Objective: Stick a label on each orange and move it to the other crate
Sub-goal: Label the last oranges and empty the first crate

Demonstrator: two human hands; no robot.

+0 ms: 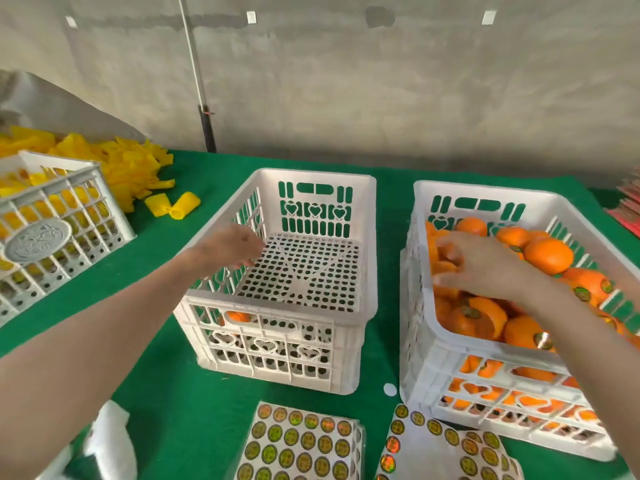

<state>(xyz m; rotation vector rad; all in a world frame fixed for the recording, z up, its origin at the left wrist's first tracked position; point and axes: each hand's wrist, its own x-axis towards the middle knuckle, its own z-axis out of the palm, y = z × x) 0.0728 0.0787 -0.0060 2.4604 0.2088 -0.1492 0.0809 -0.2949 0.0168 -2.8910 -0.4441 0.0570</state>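
Note:
The middle white crate (367,244) holds one orange (237,316), seen through its front wall at the near left corner. My left hand (231,251) hovers over this crate's left rim with loose fingers, holding nothing. On the right, a second white crate (420,216) is full of oranges (549,255), several with round labels. My right hand (485,266) reaches into it, fingers and thumb curled round an orange (444,263) at the crate's left side; the hand is blurred. Two label sheets (301,445) (450,448) lie at the table's near edge.
The right crate sits stacked on another crate of oranges (512,393). A third white crate (52,237) with yellow foam nets stands far left, beside a pile of nets (131,171). White plastic (110,441) lies bottom left. A pole (205,109) rises behind the green table (166,393).

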